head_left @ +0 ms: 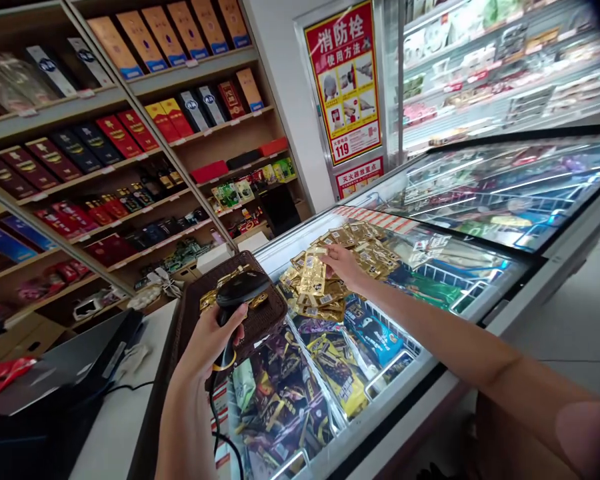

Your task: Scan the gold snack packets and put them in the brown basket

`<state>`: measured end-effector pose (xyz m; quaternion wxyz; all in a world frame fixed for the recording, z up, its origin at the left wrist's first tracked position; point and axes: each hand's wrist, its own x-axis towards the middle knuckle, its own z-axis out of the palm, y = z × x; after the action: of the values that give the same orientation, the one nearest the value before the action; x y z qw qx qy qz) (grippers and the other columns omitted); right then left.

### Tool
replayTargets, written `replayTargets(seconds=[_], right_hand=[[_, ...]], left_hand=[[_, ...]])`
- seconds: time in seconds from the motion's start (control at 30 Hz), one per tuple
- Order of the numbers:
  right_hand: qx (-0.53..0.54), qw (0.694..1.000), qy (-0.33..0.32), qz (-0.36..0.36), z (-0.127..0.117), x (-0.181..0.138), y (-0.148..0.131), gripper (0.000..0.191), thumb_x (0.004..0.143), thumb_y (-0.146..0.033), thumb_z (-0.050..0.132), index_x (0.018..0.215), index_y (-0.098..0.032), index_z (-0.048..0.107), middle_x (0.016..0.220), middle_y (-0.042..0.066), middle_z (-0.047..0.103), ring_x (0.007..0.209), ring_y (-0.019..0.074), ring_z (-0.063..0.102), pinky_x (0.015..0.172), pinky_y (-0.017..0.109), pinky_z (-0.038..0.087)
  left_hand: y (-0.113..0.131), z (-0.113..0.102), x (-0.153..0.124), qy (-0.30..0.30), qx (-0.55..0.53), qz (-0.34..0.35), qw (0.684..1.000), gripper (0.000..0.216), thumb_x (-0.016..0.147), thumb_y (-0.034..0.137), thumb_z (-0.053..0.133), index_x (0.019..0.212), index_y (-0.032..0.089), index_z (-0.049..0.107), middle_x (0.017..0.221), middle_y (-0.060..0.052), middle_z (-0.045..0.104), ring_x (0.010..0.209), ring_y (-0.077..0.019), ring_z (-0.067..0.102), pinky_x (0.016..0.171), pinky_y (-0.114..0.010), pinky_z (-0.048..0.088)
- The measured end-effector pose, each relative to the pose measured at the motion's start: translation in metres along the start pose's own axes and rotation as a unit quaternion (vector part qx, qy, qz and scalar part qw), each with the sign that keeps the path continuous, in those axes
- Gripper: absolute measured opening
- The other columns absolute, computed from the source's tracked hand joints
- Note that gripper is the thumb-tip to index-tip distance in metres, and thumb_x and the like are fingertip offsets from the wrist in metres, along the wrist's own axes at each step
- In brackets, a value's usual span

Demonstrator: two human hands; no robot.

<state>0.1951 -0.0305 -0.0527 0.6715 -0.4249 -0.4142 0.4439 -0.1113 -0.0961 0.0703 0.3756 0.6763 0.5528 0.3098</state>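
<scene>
My left hand (219, 337) is wrapped round the handle of a black barcode scanner (243, 288), its cable hanging down below. The scanner's head is over a brown woven basket (275, 303) with several gold packets in it. Between the fingers of my right hand (341, 265) is the edge of a gold packet (313, 272), lifted above a pile of similar gold packets (325, 310). That pile lies on the glass top of a chest freezer (375, 417), to the right of the basket.
Bagged goods show through the freezer's glass. At left stands a white counter (111, 433) with a dark monitor-like device (75, 373). Shelves of boxes (123, 133) line the back wall. A red fire-hydrant poster (344, 83) hangs beside a lit display fridge (500, 73).
</scene>
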Motion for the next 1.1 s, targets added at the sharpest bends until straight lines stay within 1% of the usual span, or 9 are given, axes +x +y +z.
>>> replayTargets(seconds=[0.13, 0.23, 0.33, 0.57, 0.7, 0.9, 1.0, 1.03, 1.1], right_hand=[[-0.038, 0.999, 0.0, 0.026, 0.003, -0.007, -0.006, 0.039, 0.084, -0.039, 0.072, 0.116, -0.018, 0.062, 0.065, -0.006, 0.056, 0.043, 0.0085, 0.044, 0.04, 0.023, 0.038], [-0.063, 0.997, -0.003, 0.035, 0.004, -0.009, -0.007, 0.042, 0.083, -0.043, 0.073, 0.117, -0.018, 0.065, 0.064, -0.006, 0.055, 0.043, 0.008, 0.04, 0.04, 0.023, 0.033], [-0.083, 0.996, -0.01, 0.028, 0.003, -0.006, -0.003, 0.041, 0.081, -0.048, 0.072, 0.109, -0.018, 0.07, 0.059, -0.006, 0.052, 0.045, 0.0091, 0.04, 0.043, 0.022, 0.031], [-0.094, 0.996, -0.011, -0.001, -0.003, 0.003, 0.007, 0.043, 0.077, -0.048, 0.073, 0.105, -0.016, 0.073, 0.076, 0.001, 0.067, 0.066, 0.014, 0.056, 0.058, 0.024, 0.041], [-0.134, 0.991, -0.007, 0.003, -0.005, 0.002, 0.005, 0.036, 0.08, -0.045, 0.071, 0.104, -0.018, 0.075, 0.08, 0.004, 0.071, 0.07, 0.0167, 0.059, 0.06, 0.026, 0.044], [-0.162, 0.987, 0.002, 0.008, -0.003, 0.001, 0.004, 0.035, 0.086, -0.04, 0.069, 0.109, -0.016, 0.075, 0.085, 0.005, 0.073, 0.072, 0.0159, 0.062, 0.065, 0.026, 0.047], [-0.243, 0.97, 0.019, 0.013, -0.016, 0.009, -0.002, 0.033, 0.09, -0.038, 0.066, 0.116, -0.018, 0.074, 0.091, 0.007, 0.076, 0.07, 0.0166, 0.065, 0.066, 0.028, 0.05], [-0.29, 0.956, 0.039, 0.011, -0.023, 0.013, -0.005, 0.033, 0.092, -0.038, 0.064, 0.119, -0.02, 0.073, 0.096, 0.007, 0.077, 0.074, 0.0181, 0.067, 0.069, 0.029, 0.051], [-0.396, 0.913, 0.098, 0.009, -0.039, 0.02, -0.012, 0.035, 0.096, -0.036, 0.058, 0.125, -0.022, 0.071, 0.106, 0.009, 0.077, 0.088, 0.0231, 0.07, 0.076, 0.034, 0.053]], left_hand=[[0.002, 0.003, 0.0, -0.021, 0.02, 0.007, 1.0, 0.059, 0.066, 0.074, 0.074, 0.078, 0.019, 0.056, 0.056, 0.0, 0.06, 0.046, -0.0127, 0.05, 0.046, -0.024, 0.036], [0.005, 0.007, -0.003, -0.039, 0.041, 0.013, 0.998, 0.058, 0.066, 0.074, 0.074, 0.076, 0.02, 0.056, 0.055, -0.001, 0.06, 0.047, -0.0142, 0.051, 0.047, -0.024, 0.035], [0.006, 0.013, -0.006, -0.06, 0.051, 0.016, 0.997, 0.056, 0.068, 0.073, 0.073, 0.078, 0.02, 0.058, 0.054, 0.0, 0.059, 0.05, -0.0157, 0.053, 0.048, -0.025, 0.035], [0.006, 0.022, -0.007, -0.091, 0.052, 0.013, 0.994, 0.048, 0.07, 0.064, 0.076, 0.081, 0.021, 0.059, 0.055, 0.002, 0.058, 0.051, -0.0169, 0.055, 0.049, -0.026, 0.038], [0.008, 0.024, -0.008, -0.097, 0.051, 0.013, 0.994, 0.048, 0.071, 0.066, 0.074, 0.08, 0.022, 0.056, 0.055, 0.002, 0.057, 0.052, -0.0173, 0.055, 0.051, -0.026, 0.04], [0.007, 0.023, -0.006, -0.092, 0.069, -0.004, 0.993, 0.052, 0.07, 0.07, 0.072, 0.081, 0.021, 0.058, 0.056, 0.001, 0.059, 0.048, -0.0162, 0.053, 0.047, -0.026, 0.036], [0.006, 0.019, -0.003, -0.082, 0.065, 0.008, 0.994, 0.053, 0.07, 0.071, 0.073, 0.082, 0.02, 0.059, 0.056, 0.0, 0.06, 0.051, -0.017, 0.056, 0.049, -0.026, 0.039], [0.005, 0.017, -0.003, -0.078, 0.062, 0.011, 0.995, 0.055, 0.069, 0.071, 0.074, 0.082, 0.02, 0.06, 0.056, 0.0, 0.06, 0.052, -0.0173, 0.056, 0.051, -0.026, 0.04], [0.005, 0.012, -0.003, -0.063, 0.06, 0.012, 0.996, 0.056, 0.067, 0.072, 0.075, 0.08, 0.019, 0.06, 0.057, -0.001, 0.061, 0.053, -0.0174, 0.056, 0.05, -0.027, 0.04]])
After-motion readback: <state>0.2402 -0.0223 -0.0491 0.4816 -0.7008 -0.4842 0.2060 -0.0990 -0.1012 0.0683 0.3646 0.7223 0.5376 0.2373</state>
